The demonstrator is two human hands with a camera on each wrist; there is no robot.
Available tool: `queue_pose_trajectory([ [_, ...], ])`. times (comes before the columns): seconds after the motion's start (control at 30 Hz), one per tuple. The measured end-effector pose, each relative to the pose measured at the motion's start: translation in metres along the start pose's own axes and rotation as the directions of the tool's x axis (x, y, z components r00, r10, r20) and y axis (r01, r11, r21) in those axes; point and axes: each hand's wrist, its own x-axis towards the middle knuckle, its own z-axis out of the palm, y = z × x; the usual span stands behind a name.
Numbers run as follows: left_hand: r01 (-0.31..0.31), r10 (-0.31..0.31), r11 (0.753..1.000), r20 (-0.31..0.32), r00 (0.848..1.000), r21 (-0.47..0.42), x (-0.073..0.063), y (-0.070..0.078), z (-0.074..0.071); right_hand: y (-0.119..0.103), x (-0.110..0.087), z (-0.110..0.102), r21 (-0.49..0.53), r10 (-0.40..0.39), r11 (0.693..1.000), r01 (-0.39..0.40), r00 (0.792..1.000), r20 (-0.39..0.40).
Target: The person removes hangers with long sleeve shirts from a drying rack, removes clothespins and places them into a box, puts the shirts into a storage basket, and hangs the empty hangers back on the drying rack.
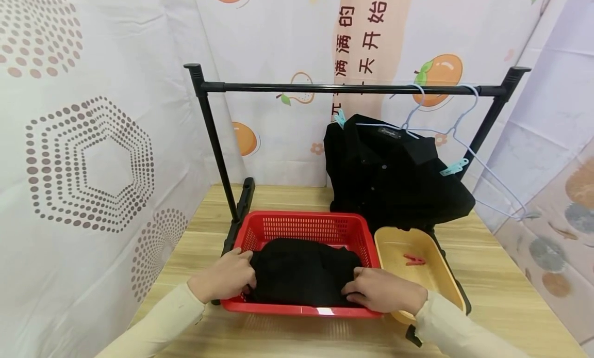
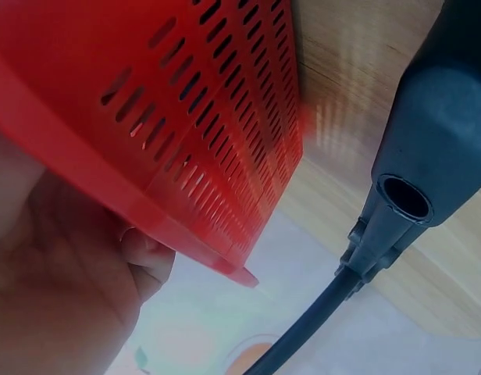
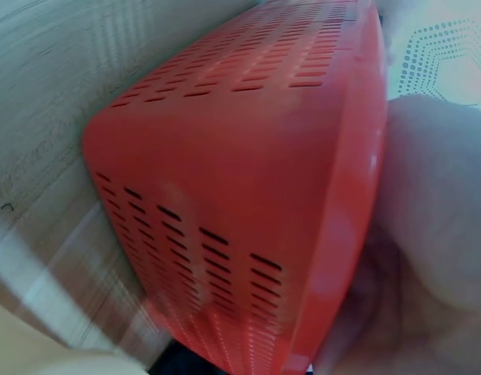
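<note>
A black garment [image 1: 303, 273] lies bunched in a red plastic basket [image 1: 301, 310] with slotted walls. At the garment's left edge, my left hand [image 1: 227, 275] pinches the cloth with curled fingers, its wrist over the basket's rim. My right hand [image 1: 382, 290] grips the cloth near the front right corner. In the left wrist view, the left hand [image 2: 69, 266] sits behind the basket's rim, which hides its fingertips. The right wrist view has the right hand [image 3: 428, 234] close against the rim, with the cloth out of sight.
A black rack [image 1: 301, 88] stands behind the basket. On its right hang a black shirt [image 1: 385, 167], light blue hangers [image 1: 492, 175] and teal clips [image 1: 455, 167]. Right of the basket, a yellow tray [image 1: 394, 239] holds a red clip [image 1: 414, 260]. Patterned curtains [image 1: 274, 38] surround the wooden table [image 1: 515, 301].
</note>
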Motion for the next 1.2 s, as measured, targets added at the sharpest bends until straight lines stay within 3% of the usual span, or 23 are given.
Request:
queue_pose_trajectory([
  [0.17, -0.017, 0.018, 1.0, 0.034, 0.999, -0.007, -0.001, -0.001, -0.002, -0.001, 0.001, -0.003, 0.005, -0.03, 1.0, 0.03, 1.0, 0.0],
  [0.33, -0.014, 0.019, 0.987, 0.029, 0.999, -0.163, -0.005, -0.009, -0.001, 0.0, -0.002, -0.003, 0.039, -0.052, 0.998, 0.054, 0.997, -0.049],
  [0.43, -0.017, 0.014, 0.965, -0.013, 1.0, -0.263, -0.008, -0.012, 0.002, 0.001, -0.007, -0.003, 0.071, -0.059, 0.995, 0.066, 0.994, -0.094],
  [0.53, -0.04, 0.002, 0.949, -0.12, 0.993, -0.313, -0.011, -0.015, 0.007, 0.003, -0.012, -0.005, 0.099, -0.056, 0.993, 0.071, 0.988, -0.147],
  [0.6, -0.053, -0.024, 0.939, -0.217, 0.976, -0.34, -0.013, -0.018, 0.01, 0.004, -0.015, -0.007, 0.112, -0.053, 0.991, 0.075, 0.981, -0.187],
  [0.7, -0.053, -0.083, 0.929, -0.346, 0.935, -0.367, -0.016, -0.021, 0.013, 0.007, -0.019, -0.01, 0.126, -0.044, 0.989, 0.077, 0.968, -0.247],
  [0.83, 0.033, -0.212, 0.919, -0.421, 0.882, -0.393, -0.02, -0.021, 0.014, 0.009, -0.025, -0.012, 0.112, -0.035, 0.991, 0.08, 0.936, -0.351],
  [1.0, 0.155, -0.372, 0.881, -0.451, 0.811, -0.448, -0.025, -0.019, 0.019, 0.015, -0.03, -0.019, 0.054, -0.053, 0.995, 0.089, 0.877, -0.477],
  [1.2, 0.309, -0.524, 0.813, -0.389, 0.757, -0.493, -0.032, -0.019, 0.021, 0.023, -0.038, -0.028, 0.065, -0.014, 0.996, 0.056, 0.854, -0.52],
])
